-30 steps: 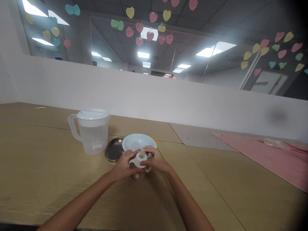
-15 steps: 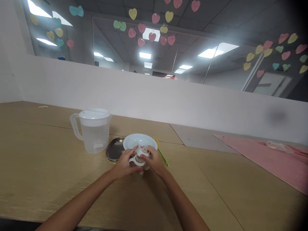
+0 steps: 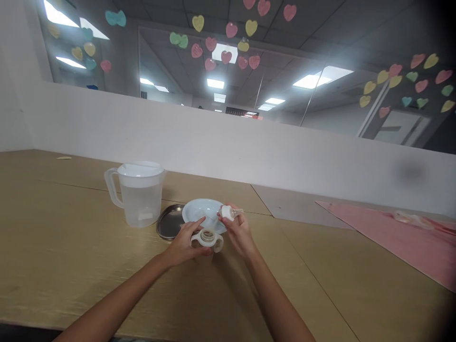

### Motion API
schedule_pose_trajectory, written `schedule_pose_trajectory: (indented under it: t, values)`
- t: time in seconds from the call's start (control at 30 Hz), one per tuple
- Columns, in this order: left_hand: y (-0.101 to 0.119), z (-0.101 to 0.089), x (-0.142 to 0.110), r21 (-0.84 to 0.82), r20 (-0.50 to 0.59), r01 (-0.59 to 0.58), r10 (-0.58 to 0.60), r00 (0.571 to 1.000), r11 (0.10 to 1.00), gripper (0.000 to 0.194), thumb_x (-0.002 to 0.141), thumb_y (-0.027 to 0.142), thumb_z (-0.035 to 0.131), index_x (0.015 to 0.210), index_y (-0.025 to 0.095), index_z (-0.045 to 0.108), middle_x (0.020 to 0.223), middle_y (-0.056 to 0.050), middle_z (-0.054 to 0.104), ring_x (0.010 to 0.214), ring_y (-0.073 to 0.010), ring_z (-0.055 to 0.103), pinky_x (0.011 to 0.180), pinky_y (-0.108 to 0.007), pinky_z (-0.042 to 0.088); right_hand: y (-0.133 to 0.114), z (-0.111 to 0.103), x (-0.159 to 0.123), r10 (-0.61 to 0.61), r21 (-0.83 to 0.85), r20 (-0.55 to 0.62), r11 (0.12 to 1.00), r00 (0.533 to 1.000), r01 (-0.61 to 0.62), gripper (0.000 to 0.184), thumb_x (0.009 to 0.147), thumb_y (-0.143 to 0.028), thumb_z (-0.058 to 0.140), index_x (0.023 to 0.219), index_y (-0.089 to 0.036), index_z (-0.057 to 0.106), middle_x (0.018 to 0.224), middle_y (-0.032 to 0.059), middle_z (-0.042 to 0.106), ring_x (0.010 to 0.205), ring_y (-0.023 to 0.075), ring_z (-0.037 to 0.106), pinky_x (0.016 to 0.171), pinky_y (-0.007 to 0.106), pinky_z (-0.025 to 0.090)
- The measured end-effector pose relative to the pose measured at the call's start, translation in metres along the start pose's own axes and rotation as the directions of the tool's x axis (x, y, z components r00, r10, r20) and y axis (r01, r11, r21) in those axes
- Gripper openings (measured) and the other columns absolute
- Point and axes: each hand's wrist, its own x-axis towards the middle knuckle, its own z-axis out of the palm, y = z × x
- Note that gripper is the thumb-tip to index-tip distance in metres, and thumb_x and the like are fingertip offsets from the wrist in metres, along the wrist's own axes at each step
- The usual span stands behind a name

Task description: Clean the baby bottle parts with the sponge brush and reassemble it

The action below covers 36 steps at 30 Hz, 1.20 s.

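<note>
A small white baby bottle with side handles [image 3: 207, 237] stands on the wooden table [image 3: 71, 247], its mouth uncovered. My left hand [image 3: 184, 243] is wrapped round its left side. My right hand [image 3: 238, 231] is closed on the bottle's teat cap [image 3: 228, 212], held just above and to the right of the bottle. Right behind the hands sits a white bowl [image 3: 201, 209].
A clear plastic jug of water with a white lid [image 3: 138, 194] stands to the left. A flat metal lid or plate [image 3: 170, 222] lies between jug and bowl. A pink cloth [image 3: 399, 237] with a small clear item covers the table's right side. A white partition runs along the back.
My right hand has lifted the teat cap off the bottle and moved it up and right. The bottle's mouth now shows open. My left hand still holds the bottle.
</note>
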Motion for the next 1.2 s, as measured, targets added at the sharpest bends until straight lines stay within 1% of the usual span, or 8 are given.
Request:
schedule_pose_trajectory:
  t: [0.1,0.2,0.33,0.57,0.83,1.0,1.1,1.2]
  values:
    - [0.001,0.000,0.000,-0.003,0.009,0.002,-0.002,1.000,1.000,0.088,0.068,0.055,0.068,0.141,0.019,0.034,0.117,-0.011,0.060,0.115,-0.0298,0.046,0.101,-0.046,0.030,-0.006,-0.006,0.004,-0.039,0.217,-0.076,0.975,0.996,0.054,0.044,0.057,-0.022,0.080,0.096,-0.024,0.060,0.096,-0.0008,0.066,0.092,0.0138,0.063,0.095,0.030,0.049]
    - [0.002,-0.001,0.000,-0.004,0.007,0.011,-0.011,1.000,1.000,0.088,0.069,0.055,0.068,0.141,0.020,0.033,0.117,-0.011,0.059,0.115,-0.0298,0.045,0.101,-0.046,0.031,-0.013,-0.016,0.008,-0.061,0.312,-0.111,0.945,0.992,0.094,0.035,0.061,-0.020,0.077,0.092,-0.023,0.061,0.095,0.0003,0.065,0.096,0.0140,0.062,0.099,0.031,0.047]
    - [0.004,-0.002,-0.001,0.001,0.002,0.012,-0.012,1.000,1.000,0.087,0.067,0.054,0.069,0.141,0.022,0.034,0.118,-0.011,0.059,0.113,-0.0294,0.047,0.099,-0.046,0.034,-0.018,-0.024,0.011,-0.049,0.362,-0.124,0.928,0.991,0.091,0.027,0.066,-0.019,0.072,0.091,-0.023,0.062,0.096,0.0009,0.064,0.100,0.0155,0.061,0.099,0.034,0.049]
    - [0.003,-0.002,-0.001,0.005,-0.004,0.001,-0.001,1.000,1.000,0.086,0.068,0.054,0.069,0.140,0.022,0.035,0.117,-0.010,0.060,0.113,-0.0292,0.048,0.100,-0.046,0.032,-0.011,-0.023,0.012,-0.003,0.410,-0.087,0.911,0.996,0.039,0.030,0.064,-0.015,0.073,0.090,-0.026,0.061,0.090,-0.0025,0.065,0.101,0.0127,0.061,0.099,0.028,0.049]
    - [0.003,-0.002,-0.001,0.010,0.010,-0.023,0.023,1.000,1.000,0.084,0.070,0.053,0.067,0.140,0.022,0.034,0.119,-0.010,0.059,0.116,-0.0293,0.046,0.101,-0.046,0.030,0.003,-0.020,0.012,0.078,0.407,-0.062,0.912,0.995,-0.046,0.029,0.060,-0.011,0.072,0.084,-0.024,0.061,0.087,-0.0013,0.067,0.095,0.0141,0.063,0.098,0.031,0.049]
    - [0.002,-0.002,-0.001,0.020,0.014,-0.015,0.015,1.000,1.000,0.083,0.070,0.055,0.066,0.139,0.021,0.036,0.118,-0.011,0.058,0.114,-0.0287,0.048,0.101,-0.044,0.032,0.015,-0.018,0.013,0.075,0.249,-0.069,0.967,0.995,-0.055,0.038,0.055,-0.014,0.076,0.088,-0.023,0.059,0.090,-0.0018,0.065,0.091,0.0153,0.063,0.094,0.035,0.049]
    - [0.002,-0.002,-0.002,0.019,0.012,0.003,-0.003,1.000,1.000,0.082,0.070,0.055,0.066,0.139,0.021,0.036,0.120,-0.010,0.057,0.115,-0.0285,0.046,0.101,-0.043,0.032,0.023,-0.019,0.014,0.003,-0.050,-0.147,0.999,0.989,-0.010,0.044,0.056,-0.019,0.074,0.096,-0.022,0.057,0.090,-0.0009,0.063,0.087,0.0164,0.061,0.088,0.037,0.049]
    - [0.004,-0.002,-0.002,0.012,0.024,0.015,-0.015,1.000,1.000,0.083,0.070,0.055,0.066,0.140,0.021,0.036,0.120,-0.010,0.057,0.115,-0.0280,0.046,0.101,-0.042,0.032,0.031,-0.023,0.015,-0.191,-0.421,-0.176,0.901,0.966,0.102,0.041,0.058,-0.021,0.068,0.098,-0.020,0.057,0.100,0.0026,0.060,0.093,0.0182,0.058,0.086,0.035,0.047]
